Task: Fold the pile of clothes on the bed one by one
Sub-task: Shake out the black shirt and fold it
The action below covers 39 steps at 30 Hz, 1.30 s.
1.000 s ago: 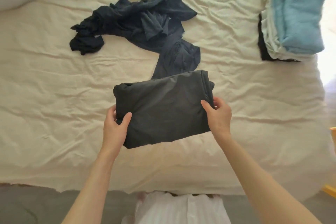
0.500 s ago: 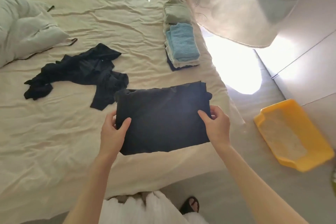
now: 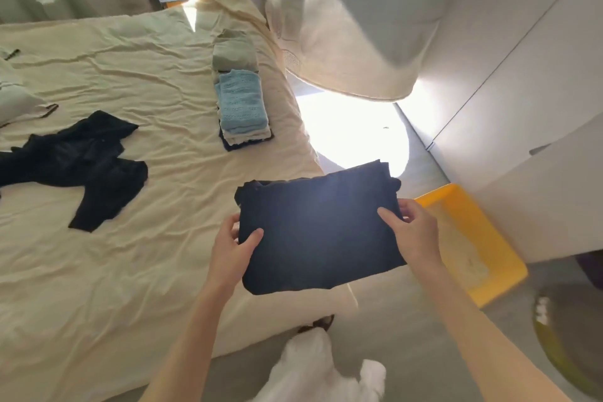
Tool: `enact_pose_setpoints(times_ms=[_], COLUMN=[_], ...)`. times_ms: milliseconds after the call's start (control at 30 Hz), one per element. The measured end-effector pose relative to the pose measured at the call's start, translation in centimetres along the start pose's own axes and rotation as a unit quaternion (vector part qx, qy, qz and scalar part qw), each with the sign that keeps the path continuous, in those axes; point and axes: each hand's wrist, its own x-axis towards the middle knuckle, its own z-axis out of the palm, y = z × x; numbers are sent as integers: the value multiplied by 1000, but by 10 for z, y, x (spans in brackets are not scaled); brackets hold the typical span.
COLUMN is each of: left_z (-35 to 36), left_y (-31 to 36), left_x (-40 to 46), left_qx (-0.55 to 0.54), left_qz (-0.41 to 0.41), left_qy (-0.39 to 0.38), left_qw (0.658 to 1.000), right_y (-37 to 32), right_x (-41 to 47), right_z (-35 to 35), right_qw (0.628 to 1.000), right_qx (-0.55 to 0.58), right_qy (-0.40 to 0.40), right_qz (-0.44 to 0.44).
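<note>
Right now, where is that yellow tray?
In the head view the yellow tray lies on the floor to the right of the bed, just beyond the folded dark garment and beside the white cabinet.

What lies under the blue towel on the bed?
Under the blue towel a cream folded piece and a dark one show at the edges. The towel covers how many pieces lie between.

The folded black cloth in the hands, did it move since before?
Yes. The folded black cloth went right, from beside the crumpled dark clothes to past the bed edge.
</note>
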Motion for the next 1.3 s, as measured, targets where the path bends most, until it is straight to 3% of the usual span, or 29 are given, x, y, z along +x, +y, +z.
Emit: enact_pose_setpoints(times_ms=[467, 833, 1000, 1300], left_z=[176, 301, 309, 240], left_y=[65, 82, 85, 108], left_x=[105, 146, 157, 248], left_qx=[-59, -108, -131, -226], left_qz=[-20, -50, -78, -85], left_qy=[39, 152, 227, 379], left_qw=[997, 981, 962, 893], right_y=[-16, -28, -56, -162], right_x=[220, 384, 427, 488], right_z=[-81, -110, -63, 95], right_qw=[997, 976, 949, 894], right_qx=[-47, -93, -117, -89], right_qy=[-33, -153, -245, -378], right_qz=[-47, -126, -160, -223])
